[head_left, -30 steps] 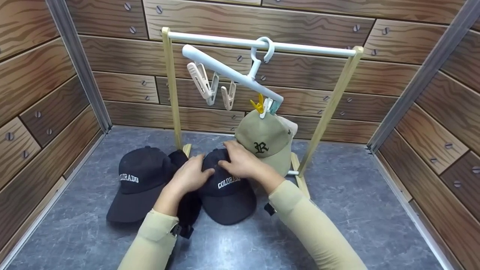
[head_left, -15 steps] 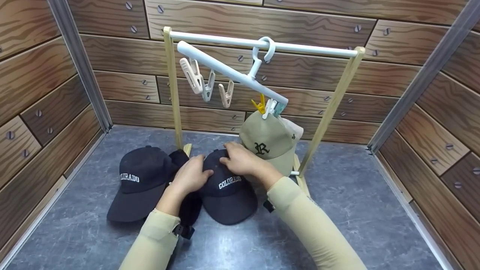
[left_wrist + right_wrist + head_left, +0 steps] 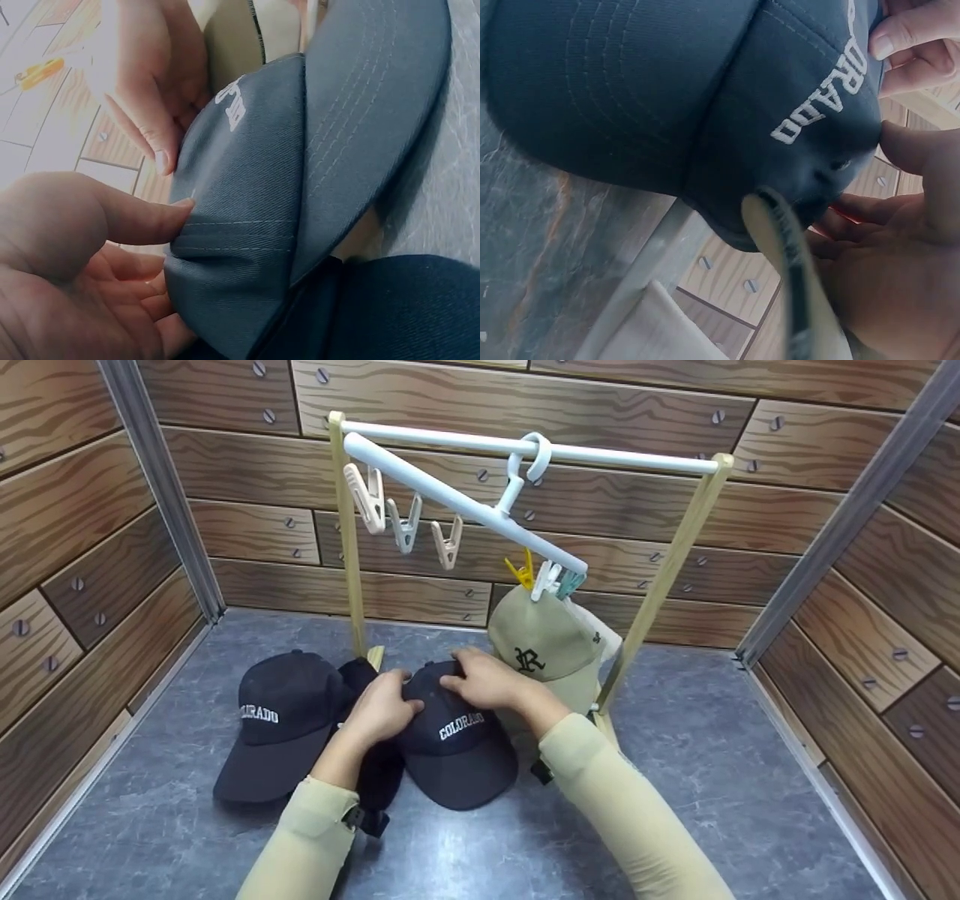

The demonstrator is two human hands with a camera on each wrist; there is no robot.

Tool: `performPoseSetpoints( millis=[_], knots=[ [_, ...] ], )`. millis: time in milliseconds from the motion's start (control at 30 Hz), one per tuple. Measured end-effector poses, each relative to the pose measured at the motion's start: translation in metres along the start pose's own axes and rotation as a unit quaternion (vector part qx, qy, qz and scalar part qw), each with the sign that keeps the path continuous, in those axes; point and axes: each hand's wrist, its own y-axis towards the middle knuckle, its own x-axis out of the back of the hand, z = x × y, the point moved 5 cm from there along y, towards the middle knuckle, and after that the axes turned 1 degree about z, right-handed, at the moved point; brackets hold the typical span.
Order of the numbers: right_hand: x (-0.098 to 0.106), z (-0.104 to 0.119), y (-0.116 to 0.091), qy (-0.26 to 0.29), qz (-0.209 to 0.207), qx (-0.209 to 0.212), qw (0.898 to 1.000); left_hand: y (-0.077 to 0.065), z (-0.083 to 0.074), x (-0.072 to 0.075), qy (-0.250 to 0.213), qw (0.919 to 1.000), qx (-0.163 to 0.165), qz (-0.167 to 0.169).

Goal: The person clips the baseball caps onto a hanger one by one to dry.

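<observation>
The middle cap (image 3: 448, 733) is pinched at its crown by the left hand (image 3: 380, 709) and right hand (image 3: 491, 682), thumbs against curled fingers, apparently for even support. It is positioned beside the tan cap (image 3: 541, 626), by which the hanger (image 3: 450, 496) is presumably weighed down.

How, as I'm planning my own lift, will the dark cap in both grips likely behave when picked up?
The dark cap would probably flex at its crown, where the fabric creases beside the left grip. Its brim looks stiffer, keeping a smooth curve. Being fabric, it is likely light for its size.
</observation>
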Motion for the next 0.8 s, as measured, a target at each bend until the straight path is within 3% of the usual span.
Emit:
performPoseSetpoints(
  millis=[267,467,800],
  knots=[
    [-0.003,-0.017,-0.005,0.055,0.008,-0.024,0.998,-0.003,-0.004,0.004,-0.029,0.9995,0.014,0.002],
    [-0.002,-0.021,-0.009,0.072,-0.009,-0.021,0.997,-0.005,-0.006,0.006,-0.055,0.9981,0.025,0.005],
    [0.002,-0.027,-0.015,0.102,-0.041,-0.017,0.994,-0.007,-0.012,0.009,-0.071,0.9973,0.015,-0.005]
  ],
)
